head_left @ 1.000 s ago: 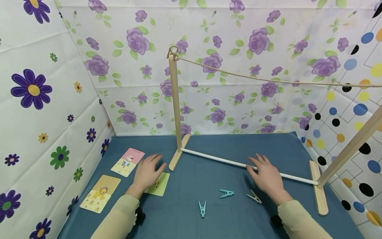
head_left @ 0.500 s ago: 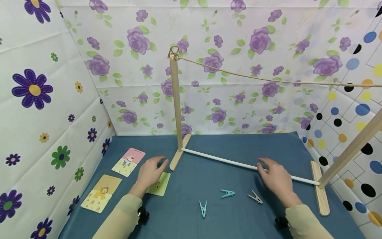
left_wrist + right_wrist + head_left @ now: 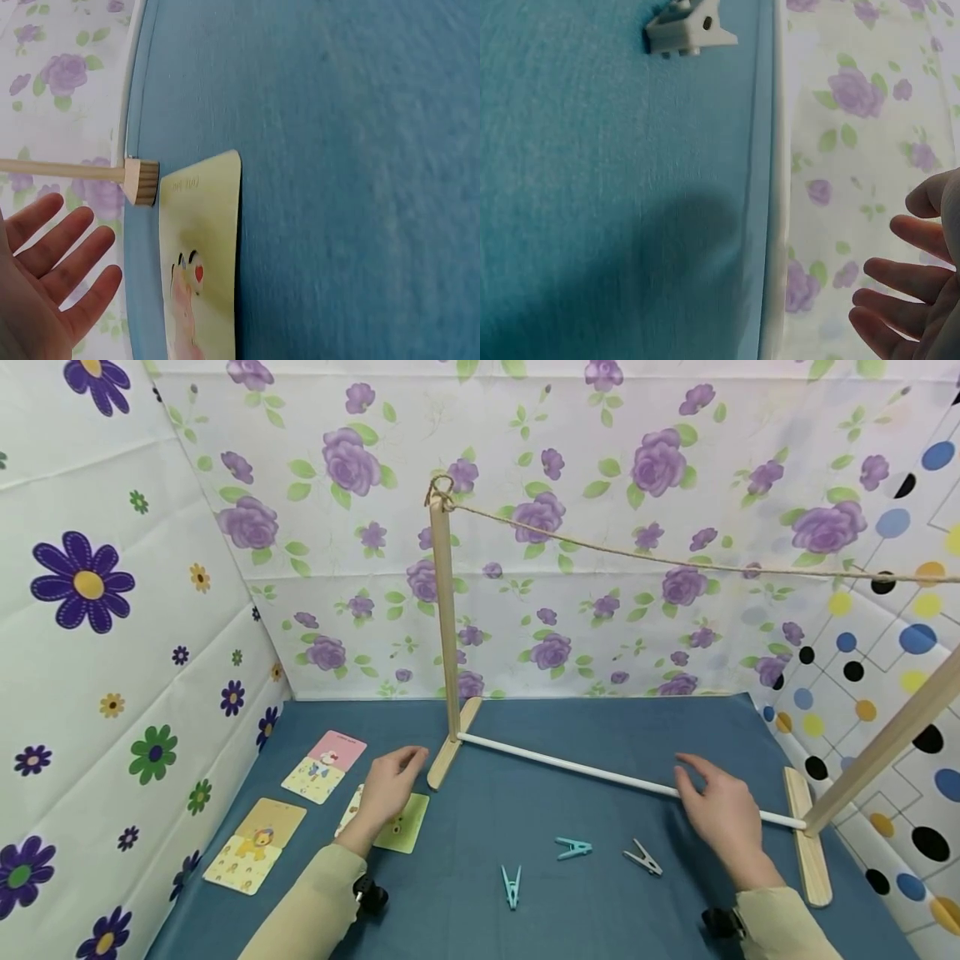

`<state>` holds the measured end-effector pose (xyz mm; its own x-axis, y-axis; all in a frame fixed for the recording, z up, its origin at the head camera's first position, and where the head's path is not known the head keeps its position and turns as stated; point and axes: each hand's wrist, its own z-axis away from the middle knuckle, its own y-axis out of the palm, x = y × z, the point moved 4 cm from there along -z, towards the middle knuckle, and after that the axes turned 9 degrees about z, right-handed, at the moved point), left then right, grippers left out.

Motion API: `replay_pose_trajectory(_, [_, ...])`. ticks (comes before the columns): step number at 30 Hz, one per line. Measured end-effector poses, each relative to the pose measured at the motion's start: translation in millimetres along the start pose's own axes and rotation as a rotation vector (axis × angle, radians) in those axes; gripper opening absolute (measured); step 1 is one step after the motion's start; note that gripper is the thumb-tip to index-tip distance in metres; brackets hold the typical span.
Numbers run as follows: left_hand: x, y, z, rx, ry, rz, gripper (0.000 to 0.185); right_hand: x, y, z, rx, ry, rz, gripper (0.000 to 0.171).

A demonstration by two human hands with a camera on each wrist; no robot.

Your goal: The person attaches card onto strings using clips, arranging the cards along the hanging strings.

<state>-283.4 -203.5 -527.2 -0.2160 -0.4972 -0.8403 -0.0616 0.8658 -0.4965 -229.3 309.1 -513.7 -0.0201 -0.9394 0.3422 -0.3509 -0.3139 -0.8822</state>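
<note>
My left hand (image 3: 386, 789) hovers above the green card (image 3: 405, 827), hiding part of it, and holds nothing. In the left wrist view its fingers (image 3: 82, 255) are spread beside that card (image 3: 206, 247). My right hand (image 3: 720, 814) overlaps the white rod (image 3: 555, 762) in the head view. Its loosely extended fingers (image 3: 896, 280) have nothing in them in the right wrist view. Between the hands lie two teal clothespins, one upright in view (image 3: 512, 887) and one sideways (image 3: 573, 847), plus a grey clothespin (image 3: 643, 857) nearer the right hand.
A pink card (image 3: 325, 767) and an orange-yellow card (image 3: 255, 846) lie at the left of the blue cloth (image 3: 600, 918). Behind the hands stands a wooden frame with a left post (image 3: 446, 618), a right post (image 3: 888, 735) and a string (image 3: 600, 548) stretched between them.
My right hand has shifted to the right along the rod. The left hand has moved slightly right, uncovering more of the green card. Cards and clothespins lie as before.
</note>
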Motion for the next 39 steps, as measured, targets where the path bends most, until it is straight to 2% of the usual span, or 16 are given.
replay_pose_trajectory(9, [-5.7, 12.4, -7.8, -0.02, 0.018, 0.004, 0.043, -16, -13, 5, -0.057, 0.082, -0.011, 0.045])
replay_pose_trajectory(18, [-7.2, 19.9, -15.4, -0.07, 0.059, 0.104, 0.04, -34, -22, 7, -0.096, 0.151, -0.003, 0.047])
replay_pose_trajectory(26, [-13.2, 20.7, -21.5, -0.092, 0.045, 0.176, 0.042, -51, -38, 12, -0.179, 0.232, -0.003, 0.046])
replay_pose_trajectory(35, [-21.5, 23.9, -29.0, -0.1, 0.005, 0.23, 0.047, -64, -49, 14, -0.191, 0.268, -0.043, 0.046])
replay_pose_trajectory(39, [-27.4, 26.3, -34.3, -0.102, 0.008, 0.254, 0.049, -69, -57, 14, -0.236, 0.29, -0.07, 0.045])
